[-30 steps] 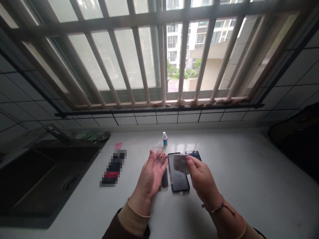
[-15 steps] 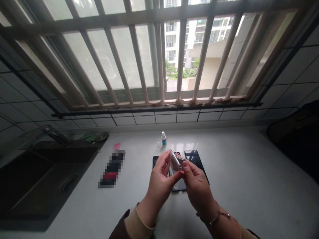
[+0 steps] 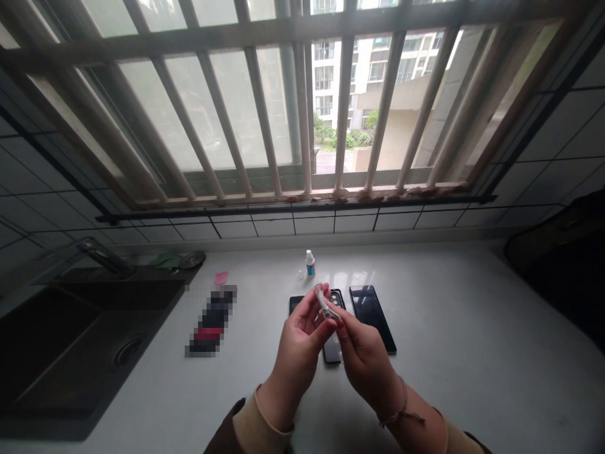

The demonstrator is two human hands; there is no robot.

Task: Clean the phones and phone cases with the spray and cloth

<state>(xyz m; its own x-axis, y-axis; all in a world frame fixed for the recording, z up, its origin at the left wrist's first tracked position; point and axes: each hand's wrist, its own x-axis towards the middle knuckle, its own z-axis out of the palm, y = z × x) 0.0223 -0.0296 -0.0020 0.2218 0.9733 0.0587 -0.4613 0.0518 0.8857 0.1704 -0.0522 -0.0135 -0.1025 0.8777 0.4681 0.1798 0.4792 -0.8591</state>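
Note:
Between both hands is a small clear plastic piece point(image 3: 321, 304) with pale, shiny edges; its exact kind is hard to make out. My left hand point(image 3: 301, 343) holds it from the left, fingers curled behind and thumb in front. My right hand point(image 3: 363, 353) pinches its lower right end. Beneath the hands lies a black phone case or phone with round camera rings point(image 3: 336, 296), partly covered. Left of it, a second dark flat device point(image 3: 295, 302) shows only at a corner. To the right lies a black phone point(image 3: 373, 318), screen up.
A small white-capped bottle point(image 3: 310, 264) with a blue label stands behind the hands. Farther left are a pink slip point(image 3: 221, 278) and a blurred-out dark item point(image 3: 211, 321). A dark sink point(image 3: 89, 340) is at left, a black bag-like object point(image 3: 562, 252) at right.
My right hand has shifted left and turned, closing in toward my left hand. The clear piece has tilted and moved slightly left, uncovering the camera rings and more of the right phone.

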